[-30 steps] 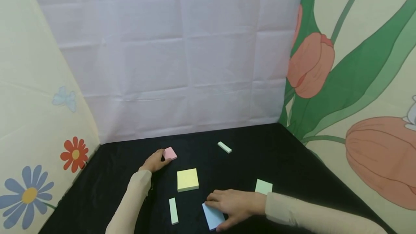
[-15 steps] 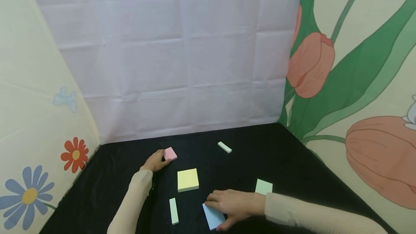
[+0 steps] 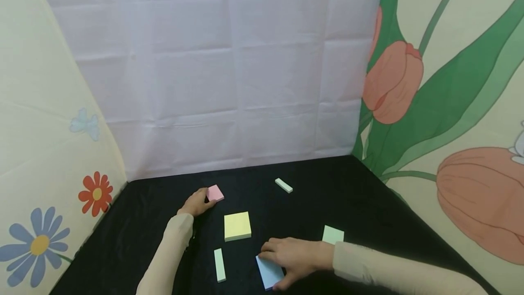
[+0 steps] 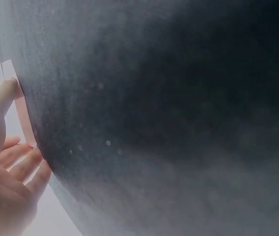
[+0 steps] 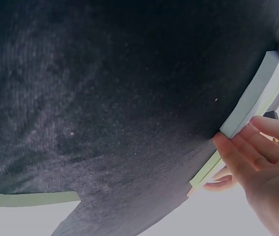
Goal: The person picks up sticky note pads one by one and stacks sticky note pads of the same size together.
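Nearby, a blue pad (image 3: 268, 274) lies on the black counter (image 3: 327, 199), its long axis running away from me, gripped end to end by my right hand (image 3: 294, 257) from the right; farther out and leftward, my left hand (image 3: 197, 202) grips a pink pad (image 3: 215, 193), a yellow pad (image 3: 237, 226) sitting between them.

A desk (image 3: 360, 204) draped in black cloth is carrying six paper pads, all lying apart. Toward its far edge, a small pink square pad (image 3: 215, 193) is lying at left and a narrow pale-green strip (image 3: 284, 185) right of it. A thick yellow square pad (image 3: 237, 226) is sitting mid-desk. Nearer, a second pale-green strip (image 3: 219, 264), a light-blue rectangular pad (image 3: 269, 275) and a pale-green square pad (image 3: 333, 234) are lying left to right.
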Available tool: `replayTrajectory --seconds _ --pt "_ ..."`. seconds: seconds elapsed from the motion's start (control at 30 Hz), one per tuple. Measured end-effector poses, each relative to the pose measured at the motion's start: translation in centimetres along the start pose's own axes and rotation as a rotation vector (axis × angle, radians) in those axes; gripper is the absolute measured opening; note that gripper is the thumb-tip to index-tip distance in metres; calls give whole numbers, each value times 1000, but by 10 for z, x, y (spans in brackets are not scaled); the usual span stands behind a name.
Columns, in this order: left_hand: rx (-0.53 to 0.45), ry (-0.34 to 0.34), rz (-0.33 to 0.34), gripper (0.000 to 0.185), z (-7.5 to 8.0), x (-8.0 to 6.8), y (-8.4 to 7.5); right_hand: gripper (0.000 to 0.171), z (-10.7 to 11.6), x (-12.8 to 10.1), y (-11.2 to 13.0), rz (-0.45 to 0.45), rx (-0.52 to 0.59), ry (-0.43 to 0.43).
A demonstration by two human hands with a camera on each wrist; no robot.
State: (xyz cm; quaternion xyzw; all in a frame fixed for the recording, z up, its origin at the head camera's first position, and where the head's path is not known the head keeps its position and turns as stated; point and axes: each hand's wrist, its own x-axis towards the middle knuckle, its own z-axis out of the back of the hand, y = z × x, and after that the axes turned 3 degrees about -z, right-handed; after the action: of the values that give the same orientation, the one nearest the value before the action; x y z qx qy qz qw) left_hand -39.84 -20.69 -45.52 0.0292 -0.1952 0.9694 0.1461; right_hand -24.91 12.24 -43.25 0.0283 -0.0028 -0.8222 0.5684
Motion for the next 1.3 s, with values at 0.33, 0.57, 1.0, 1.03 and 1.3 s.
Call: replayTrajectory --seconds 0.33,0.57,1.0,1.03,1.3 --pt "-11 3 16 47 -1 2 1 62 3 1 1 2 4 13" --pt "-24 -4 10 49 -2 4 2 62 2 1 2 12 -39 -10" --pt "-13 3 25 47 -2 3 0 61 5 -1 -2 -11 -14 -27" --pt "-14 2 25 47 -2 3 0 61 6 -1 -2 -18 -15 -27" --pt "-13 -8 26 42 0 1 -2 63 7 0 -10 -65 -1 -10"
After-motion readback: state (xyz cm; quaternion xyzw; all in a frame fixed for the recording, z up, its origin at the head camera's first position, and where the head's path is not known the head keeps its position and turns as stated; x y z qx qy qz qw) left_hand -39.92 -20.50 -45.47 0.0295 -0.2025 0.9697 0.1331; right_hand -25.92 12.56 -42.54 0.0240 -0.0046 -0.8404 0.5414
